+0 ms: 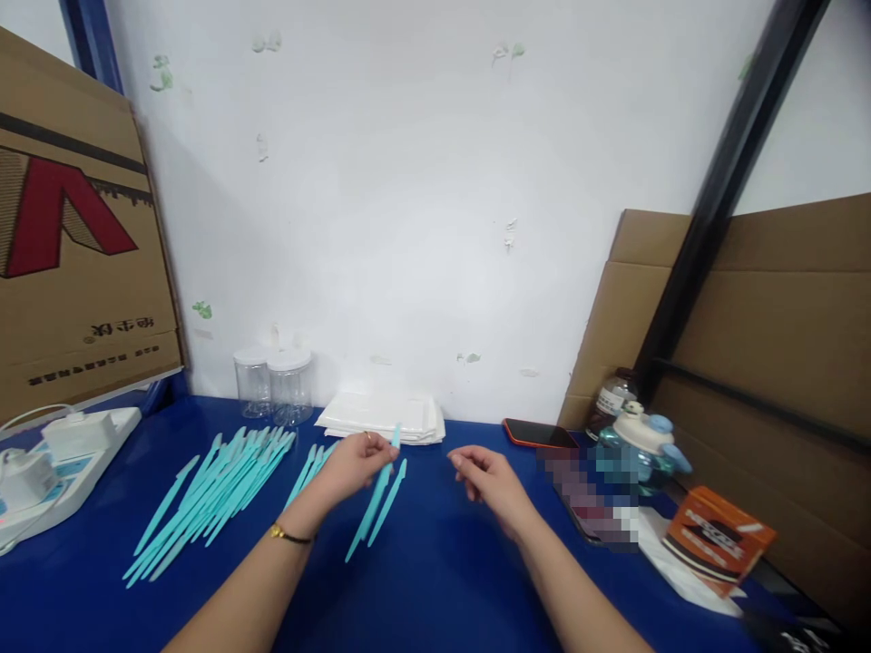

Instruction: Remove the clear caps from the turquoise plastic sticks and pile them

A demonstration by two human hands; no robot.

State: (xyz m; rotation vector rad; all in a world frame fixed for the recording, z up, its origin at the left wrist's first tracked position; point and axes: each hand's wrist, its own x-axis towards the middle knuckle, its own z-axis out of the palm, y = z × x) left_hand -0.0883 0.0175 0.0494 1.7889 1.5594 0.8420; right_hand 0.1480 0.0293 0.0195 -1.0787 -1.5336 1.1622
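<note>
On the blue table lies a large pile of turquoise sticks with pale capped tips at the left. A smaller group of the same sticks is partly hidden behind my left hand. That hand pinches a turquoise stick near its upper end, over another stick at the middle. Just right of it, a separate stick lies on the table. My right hand hovers to the right with bent fingers apart and nothing visible in them.
White flat bags and two clear jars stand by the wall. A power strip is at the left. Phones, a brown bottle, a teal bottle and an orange box are at the right.
</note>
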